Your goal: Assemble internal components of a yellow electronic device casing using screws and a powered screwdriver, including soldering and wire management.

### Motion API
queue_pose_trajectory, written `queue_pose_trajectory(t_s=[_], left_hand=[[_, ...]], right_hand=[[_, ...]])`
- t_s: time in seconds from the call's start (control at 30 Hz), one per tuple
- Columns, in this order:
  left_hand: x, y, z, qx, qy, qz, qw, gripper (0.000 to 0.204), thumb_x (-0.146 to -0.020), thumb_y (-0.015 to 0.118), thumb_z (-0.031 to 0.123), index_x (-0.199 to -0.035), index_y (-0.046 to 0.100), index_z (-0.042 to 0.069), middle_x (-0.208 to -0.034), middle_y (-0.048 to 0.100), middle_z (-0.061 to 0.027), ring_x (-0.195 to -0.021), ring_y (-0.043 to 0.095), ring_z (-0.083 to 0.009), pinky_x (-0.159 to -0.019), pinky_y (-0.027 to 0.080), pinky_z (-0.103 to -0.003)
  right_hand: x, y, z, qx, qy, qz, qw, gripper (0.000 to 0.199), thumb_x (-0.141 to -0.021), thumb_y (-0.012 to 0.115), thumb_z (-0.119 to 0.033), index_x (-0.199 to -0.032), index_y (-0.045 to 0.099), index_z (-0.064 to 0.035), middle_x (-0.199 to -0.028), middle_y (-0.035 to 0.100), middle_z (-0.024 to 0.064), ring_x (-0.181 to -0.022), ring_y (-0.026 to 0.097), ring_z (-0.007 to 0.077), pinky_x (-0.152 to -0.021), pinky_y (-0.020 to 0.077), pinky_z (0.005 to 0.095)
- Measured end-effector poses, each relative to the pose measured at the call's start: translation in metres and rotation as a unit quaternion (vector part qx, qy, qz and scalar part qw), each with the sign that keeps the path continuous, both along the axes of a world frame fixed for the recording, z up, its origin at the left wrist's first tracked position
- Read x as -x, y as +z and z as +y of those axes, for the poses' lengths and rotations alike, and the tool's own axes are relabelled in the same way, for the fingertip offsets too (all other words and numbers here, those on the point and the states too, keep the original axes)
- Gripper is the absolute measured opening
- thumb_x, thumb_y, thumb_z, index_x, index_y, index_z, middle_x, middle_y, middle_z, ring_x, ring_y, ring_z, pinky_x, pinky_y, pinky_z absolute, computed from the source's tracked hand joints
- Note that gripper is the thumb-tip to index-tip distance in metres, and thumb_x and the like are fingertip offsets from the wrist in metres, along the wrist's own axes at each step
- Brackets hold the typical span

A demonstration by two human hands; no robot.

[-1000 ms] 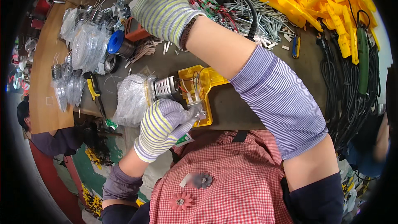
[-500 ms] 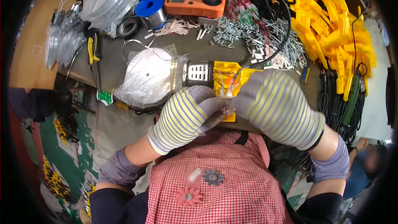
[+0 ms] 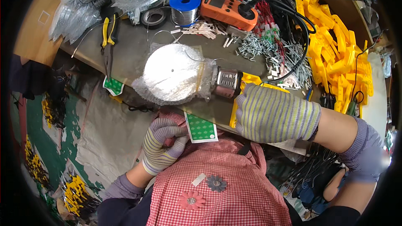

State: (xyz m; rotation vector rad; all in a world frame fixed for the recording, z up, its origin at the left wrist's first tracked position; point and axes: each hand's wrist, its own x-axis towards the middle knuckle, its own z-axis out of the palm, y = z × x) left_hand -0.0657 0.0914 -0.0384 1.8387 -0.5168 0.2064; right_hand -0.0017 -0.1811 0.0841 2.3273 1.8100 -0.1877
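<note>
My right hand (image 3: 276, 115), in a striped knit glove, is closed over a yellow plastic handle shell (image 3: 251, 78) at the table's front edge. Its fingers hide most of the shell's inside. A slotted metal collar (image 3: 228, 83) joins the shell to a round disc (image 3: 171, 73) wrapped in bubble film. Off the table, in front of the checked apron, is my left hand (image 3: 164, 145), gloved alike, with its fingers curled together. Whatever it may hold is hidden. Beside it, a green printed card (image 3: 201, 128) hangs over the table edge.
Yellow-handled pliers (image 3: 109, 46) lie at the left. Behind the disc stand a solder spool (image 3: 184, 8), a tape roll (image 3: 153, 18) and an orange meter (image 3: 228, 10). Loose screws (image 3: 256, 46) and a heap of yellow shells (image 3: 335, 50) cover the right side.
My left hand has left the yellow shell and dropped left toward the apron. The right hand has settled lower on the shell. The view has shifted, and the green card now shows.
</note>
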Motion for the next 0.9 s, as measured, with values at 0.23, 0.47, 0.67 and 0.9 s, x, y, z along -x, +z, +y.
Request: queue_pose_trajectory(t_s=[0.23,0.47,0.67,0.9], left_hand=[[0.019,-0.035,-0.001,0.066,0.067,0.069,0.993,0.021,-0.077,0.072,-0.003,-0.095,0.069,0.007,-0.083,0.063,-0.0050,-0.072,0.058,-0.0175,-0.062,0.046,-0.032],[0.012,-0.039,-0.002,0.255,-0.199,0.436,0.840,0.062,-0.096,0.068,0.038,-0.138,0.048,-0.004,-0.127,0.061,-0.0136,-0.115,0.059,-0.0211,-0.102,0.047,-0.035],[-0.002,-0.009,-0.016,0.155,-0.274,0.525,0.791,0.049,-0.093,0.072,0.027,-0.134,0.059,0.003,-0.125,0.067,-0.0058,-0.116,0.061,-0.0144,-0.102,0.048,-0.031],[0.008,-0.024,-0.029,0.249,-0.209,0.478,0.816,0.037,-0.092,0.071,0.006,-0.128,0.064,0.002,-0.111,0.072,-0.0038,-0.098,0.067,-0.0092,-0.085,0.057,-0.025]], right_hand=[[0.049,0.002,0.022,0.057,-0.412,-0.065,0.907,0.016,-0.080,0.065,-0.021,-0.077,0.062,-0.0060,-0.059,0.056,0.0132,-0.061,0.063,0.0349,-0.057,0.0493,0.0461],[0.082,-0.020,0.034,-0.185,-0.603,-0.076,0.772,0.013,-0.082,0.068,-0.016,-0.082,0.062,-0.0052,-0.063,0.060,0.0141,-0.057,0.060,0.0337,-0.054,0.0452,0.0449],[0.079,0.001,0.039,-0.288,-0.476,0.017,0.831,0.014,-0.076,0.073,-0.018,-0.083,0.063,-0.0106,-0.084,0.064,0.0068,-0.078,0.063,0.0294,-0.069,0.0487,0.0462],[0.078,-0.041,0.051,-0.263,-0.426,-0.030,0.865,0.018,-0.067,0.073,-0.023,-0.081,0.064,-0.0133,-0.127,0.064,0.0092,-0.119,0.057,0.0305,-0.101,0.0433,0.0529]])
